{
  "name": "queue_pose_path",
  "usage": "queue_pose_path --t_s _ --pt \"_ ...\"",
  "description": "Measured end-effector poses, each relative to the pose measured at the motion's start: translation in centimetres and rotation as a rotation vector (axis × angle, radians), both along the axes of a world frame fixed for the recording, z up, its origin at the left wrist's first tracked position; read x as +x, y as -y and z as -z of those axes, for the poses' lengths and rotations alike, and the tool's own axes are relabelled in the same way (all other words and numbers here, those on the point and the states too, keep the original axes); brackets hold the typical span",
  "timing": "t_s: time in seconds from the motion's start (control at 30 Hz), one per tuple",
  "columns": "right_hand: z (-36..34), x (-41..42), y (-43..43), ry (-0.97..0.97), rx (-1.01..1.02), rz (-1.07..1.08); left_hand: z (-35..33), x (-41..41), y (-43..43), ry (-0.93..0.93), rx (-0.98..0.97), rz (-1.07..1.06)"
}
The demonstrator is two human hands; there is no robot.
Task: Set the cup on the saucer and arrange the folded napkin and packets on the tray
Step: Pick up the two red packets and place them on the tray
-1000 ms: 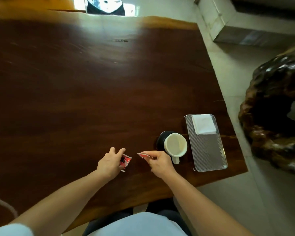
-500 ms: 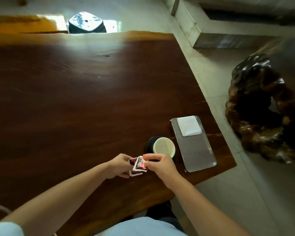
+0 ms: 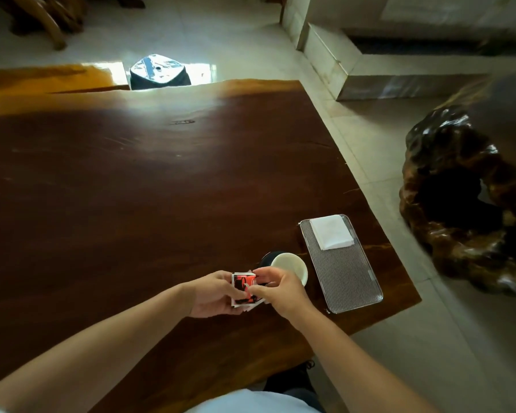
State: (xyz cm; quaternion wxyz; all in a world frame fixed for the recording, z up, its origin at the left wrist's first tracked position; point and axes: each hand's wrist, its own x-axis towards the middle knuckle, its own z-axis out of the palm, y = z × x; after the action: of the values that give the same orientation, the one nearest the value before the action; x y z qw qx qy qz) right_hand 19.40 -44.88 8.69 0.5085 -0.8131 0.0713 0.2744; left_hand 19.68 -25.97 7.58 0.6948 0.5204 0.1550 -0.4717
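Both hands meet over the near edge of the table (image 3: 161, 204), and between them they hold a small stack of red, black and white packets (image 3: 245, 289). The left hand (image 3: 213, 296) cradles the stack from below and behind, its fingers curled around it. The right hand (image 3: 280, 289) pinches the stack's right edge between thumb and fingertips. The packets are clear of the table surface.

The white cup (image 3: 291, 265) sits on the dark saucer (image 3: 267, 257), just behind the right hand and just left of the tray (image 3: 346, 281). That part of the task appears complete. The folded napkin (image 3: 331, 232) lies flat on the far end of the tray. The near end of the tray is bare.

Assessment of handling: the packets look thin, light and flexible, with a glossy wrapper that is likely slippery. A loose stack may fan out or slide apart. A pinch across the flat faces, near the middle of the stack, should keep the edges squared better than a grip at one corner. The remaining step is judged to be laying the packets on the open part of the tray, near the napkin. The cup stands close to the likely path and could be knocked.
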Motion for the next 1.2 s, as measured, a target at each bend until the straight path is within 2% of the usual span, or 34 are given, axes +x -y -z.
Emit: queue_pose_path --t_s 0.23,0.4,0.57,0.73,0.93,1.2 --pt "0.2 -0.3 1.1 -0.206 0.207 0.132 -0.4 -0.4 0.8 0.049 0.061 -0.12" --pt "0.0 0.2 3.6 -0.32 0.388 0.361 -0.1 0.6 2.2 0.023 0.136 -0.21" --pt "-1.1 1.7 7.5 -0.352 0.54 0.494 -0.4 2.1 3.9 -0.01 0.189 -0.276" --pt "-0.8 3.9 12.0 -0.343 0.503 0.614 -1.0 4.6 8.2 -0.035 0.184 -0.258" --pt "1.0 7.0 21.0 -0.371 0.444 0.67 0.5 7.6 17.3 -0.094 0.181 -0.253" --pt "4.9 9.8 31.1 -0.496 0.272 0.592 3.5 8.6 27.5 -0.174 0.281 -0.265"
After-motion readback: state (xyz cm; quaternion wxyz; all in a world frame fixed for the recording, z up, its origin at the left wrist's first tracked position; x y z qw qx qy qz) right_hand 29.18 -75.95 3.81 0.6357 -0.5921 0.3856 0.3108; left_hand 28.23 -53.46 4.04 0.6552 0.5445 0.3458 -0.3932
